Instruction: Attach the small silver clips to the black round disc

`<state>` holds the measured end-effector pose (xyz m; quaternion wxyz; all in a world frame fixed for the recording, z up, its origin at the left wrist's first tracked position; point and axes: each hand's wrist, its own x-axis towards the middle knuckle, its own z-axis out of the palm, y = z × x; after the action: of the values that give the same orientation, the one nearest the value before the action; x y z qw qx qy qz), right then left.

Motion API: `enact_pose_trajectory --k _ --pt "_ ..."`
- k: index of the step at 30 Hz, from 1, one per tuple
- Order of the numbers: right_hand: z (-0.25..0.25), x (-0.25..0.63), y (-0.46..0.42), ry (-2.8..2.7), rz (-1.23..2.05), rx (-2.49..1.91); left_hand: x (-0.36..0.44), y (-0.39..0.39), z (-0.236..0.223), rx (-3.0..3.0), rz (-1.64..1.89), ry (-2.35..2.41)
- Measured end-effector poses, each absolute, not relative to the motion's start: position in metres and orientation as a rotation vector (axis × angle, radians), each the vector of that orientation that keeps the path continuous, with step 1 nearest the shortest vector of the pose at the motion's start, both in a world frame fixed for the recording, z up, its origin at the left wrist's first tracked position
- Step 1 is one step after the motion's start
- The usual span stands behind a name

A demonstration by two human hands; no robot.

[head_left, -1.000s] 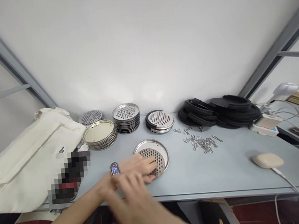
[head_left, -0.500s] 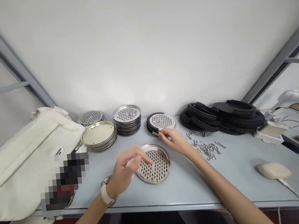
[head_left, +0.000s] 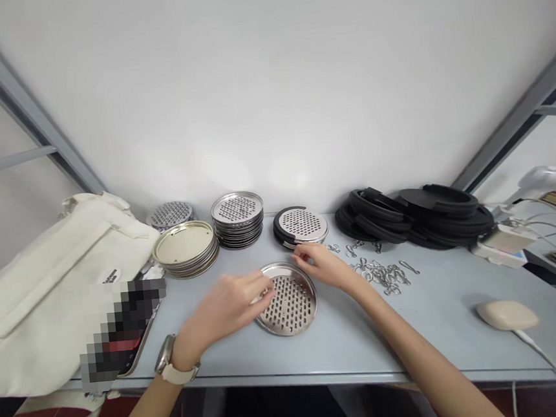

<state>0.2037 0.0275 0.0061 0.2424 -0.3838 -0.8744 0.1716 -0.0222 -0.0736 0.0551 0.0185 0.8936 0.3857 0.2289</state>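
A round metal plate with rows of slots (head_left: 290, 301), like a grater disc, lies flat on the table in front of me. My left hand (head_left: 228, 307) reaches over its left rim, fingers drawn together in a pinch. What may be between those fingertips is hidden. At the plate's upper right rim is my right hand (head_left: 320, 264), fingers curled closed; I cannot make out anything in them. Just behind it rests a similar slotted disc (head_left: 303, 222) partly edged by a black ring (head_left: 283, 233). Small metal clips (head_left: 384, 274) lie scattered right of my right hand.
Stacks of slotted discs (head_left: 237, 209) and gold-toned lids (head_left: 185, 242) stand at the back left, beside a cream bag (head_left: 65, 285). Black rings (head_left: 373, 216) and black round parts (head_left: 446, 213) are piled back right. A beige corded device (head_left: 507, 315) sits near the right front.
My left hand has turned and its fingers have drawn together over the plate's left side. My right hand has come slightly down from the black-edged disc to the near plate's rim.
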Motion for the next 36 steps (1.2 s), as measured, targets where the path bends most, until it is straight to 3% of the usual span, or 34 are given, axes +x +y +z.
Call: enact_pose_trajectory --k 3,7,26,36 --pt "0.002 0.205 0.027 -2.391 0.527 -1.061 -0.025 -0.072 0.035 2.798 0.372 1.146" --pt "-0.005 0.206 0.028 -2.419 0.633 -1.073 -0.031 -0.077 0.022 2.767 0.317 1.165" --pt "-0.002 0.205 0.020 -2.399 0.432 -0.968 -0.044 -0.087 -0.013 2.797 0.392 1.277" --pt "-0.028 0.206 0.010 -2.254 0.710 -0.937 -0.041 -0.086 -0.013 2.805 0.579 1.321"
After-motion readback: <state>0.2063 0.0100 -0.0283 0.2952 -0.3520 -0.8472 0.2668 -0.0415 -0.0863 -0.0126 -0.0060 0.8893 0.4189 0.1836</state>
